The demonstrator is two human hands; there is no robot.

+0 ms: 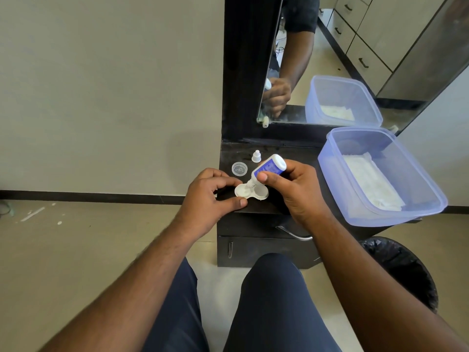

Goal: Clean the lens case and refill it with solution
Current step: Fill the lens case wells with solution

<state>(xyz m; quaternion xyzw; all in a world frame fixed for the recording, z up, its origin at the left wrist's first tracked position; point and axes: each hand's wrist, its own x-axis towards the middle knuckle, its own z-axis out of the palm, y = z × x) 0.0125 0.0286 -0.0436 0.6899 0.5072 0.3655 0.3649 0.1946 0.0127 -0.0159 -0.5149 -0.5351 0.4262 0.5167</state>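
Observation:
A white two-well lens case (251,192) lies on the black counter (299,158). My left hand (210,196) pinches the case's left end with thumb and fingers. My right hand (291,189) grips a small white solution bottle with a blue label (269,168), tipped nozzle-down over the case's left well. The bottle's white cap (256,156) stands on the counter behind. One clear round case lid (239,169) lies beside the cap. The right well is partly hidden by my right thumb.
A translucent blue plastic tub (429,196) with white tissue inside sits at the counter's right. A mirror (355,59) leans behind. Below are a drawer with a metal handle (294,233) and a black-lined bin (406,270) at the right.

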